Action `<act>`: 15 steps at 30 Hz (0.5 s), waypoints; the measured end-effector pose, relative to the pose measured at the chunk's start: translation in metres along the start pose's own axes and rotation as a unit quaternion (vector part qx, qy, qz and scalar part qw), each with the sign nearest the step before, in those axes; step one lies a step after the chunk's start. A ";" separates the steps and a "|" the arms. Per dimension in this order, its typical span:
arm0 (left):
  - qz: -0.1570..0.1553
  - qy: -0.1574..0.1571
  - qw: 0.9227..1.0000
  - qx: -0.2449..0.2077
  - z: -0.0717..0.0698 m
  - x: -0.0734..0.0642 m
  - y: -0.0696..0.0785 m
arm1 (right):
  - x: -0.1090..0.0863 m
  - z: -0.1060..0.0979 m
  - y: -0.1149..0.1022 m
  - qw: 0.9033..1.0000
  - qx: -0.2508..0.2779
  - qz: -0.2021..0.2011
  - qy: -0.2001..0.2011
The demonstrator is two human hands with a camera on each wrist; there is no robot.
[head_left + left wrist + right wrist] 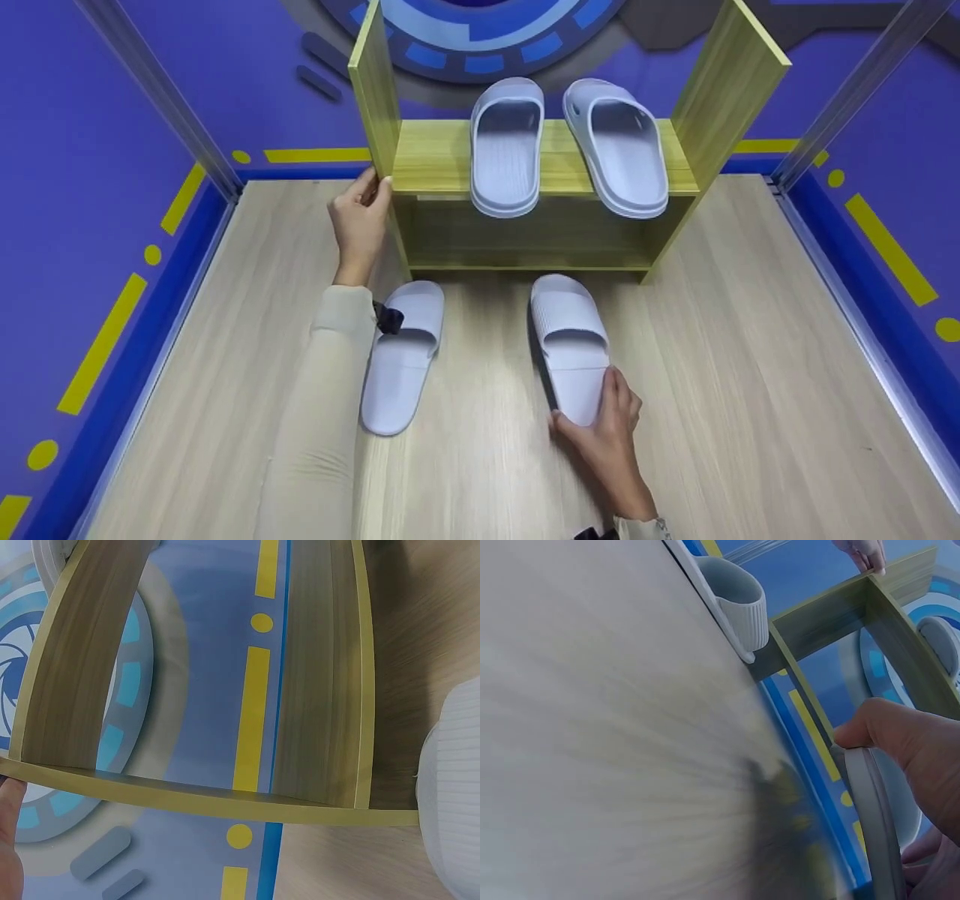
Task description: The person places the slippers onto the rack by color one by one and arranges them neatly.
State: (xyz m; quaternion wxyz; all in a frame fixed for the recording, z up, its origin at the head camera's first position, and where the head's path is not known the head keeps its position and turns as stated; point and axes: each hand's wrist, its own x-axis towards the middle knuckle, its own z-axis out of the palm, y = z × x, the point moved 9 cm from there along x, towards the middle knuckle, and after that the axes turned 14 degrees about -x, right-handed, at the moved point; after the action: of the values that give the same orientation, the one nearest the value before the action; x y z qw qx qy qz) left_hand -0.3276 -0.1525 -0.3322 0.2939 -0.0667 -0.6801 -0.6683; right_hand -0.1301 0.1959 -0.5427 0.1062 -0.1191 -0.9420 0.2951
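My left hand [360, 223] pinches the left side panel of a small wooden shoe rack [431, 169], at the height of its upper shelf. With my right hand [609, 444] I grip the heel end of a white slide slipper [568, 309], thumb on one edge and fingers on the other. In the right wrist view the slipper [871, 821] is seen edge-on, its heel raised off the floor. Its mate, another white slipper [394, 382], lies on the floor below my left forearm. A pair of pale clogs, left clog [507, 161] and right clog [628, 154], stands on the upper shelf.
The rack's lower compartment [525, 232] opens toward me. Blue printed walls [97, 225] with yellow marks enclose the wood-look floor [480, 480] on the left, back and right. Metal posts [157, 94] stand at the corners.
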 end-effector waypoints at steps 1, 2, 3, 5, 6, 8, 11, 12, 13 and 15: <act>0.000 0.001 1.000 0.001 0.000 0.000 0.000 | 0.000 -0.001 0.000 1.000 0.004 -0.002 0.004; -0.001 0.001 1.000 0.002 0.001 0.000 0.001 | -0.001 -0.003 -0.001 1.000 0.005 -0.005 0.009; -0.002 0.002 1.000 0.002 0.001 0.000 0.000 | -0.001 -0.004 -0.002 1.000 0.006 -0.008 0.012; -0.005 0.001 1.000 0.004 0.001 -0.001 0.000 | -0.001 -0.007 -0.004 1.000 0.010 -0.013 0.018; -0.007 0.001 1.000 0.005 0.002 -0.001 0.000 | -0.001 -0.008 -0.005 1.000 0.011 -0.016 0.021; -0.008 0.000 1.000 0.009 0.002 -0.001 0.000 | 0.000 -0.011 -0.007 0.999 0.014 -0.021 0.024; -0.009 0.000 1.000 0.014 0.001 -0.001 0.000 | 0.001 -0.014 -0.010 0.999 0.015 -0.027 0.029; -0.009 0.001 1.000 0.016 0.001 -0.001 0.000 | 0.001 -0.015 -0.010 0.999 0.017 -0.029 0.031; -0.009 0.001 1.000 0.017 0.001 -0.001 0.000 | 0.002 -0.017 -0.012 0.999 0.019 -0.031 0.035; -0.011 0.002 1.000 0.016 0.001 -0.001 0.000 | 0.002 -0.019 -0.014 0.998 0.023 -0.035 0.041</act>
State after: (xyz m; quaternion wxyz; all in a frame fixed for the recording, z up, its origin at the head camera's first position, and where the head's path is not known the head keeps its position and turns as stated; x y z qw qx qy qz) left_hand -0.3274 -0.1516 -0.3325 0.2885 -0.0530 -0.6913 -0.6604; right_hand -0.1293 0.1956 -0.5191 0.1576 -0.0954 -0.9335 0.3076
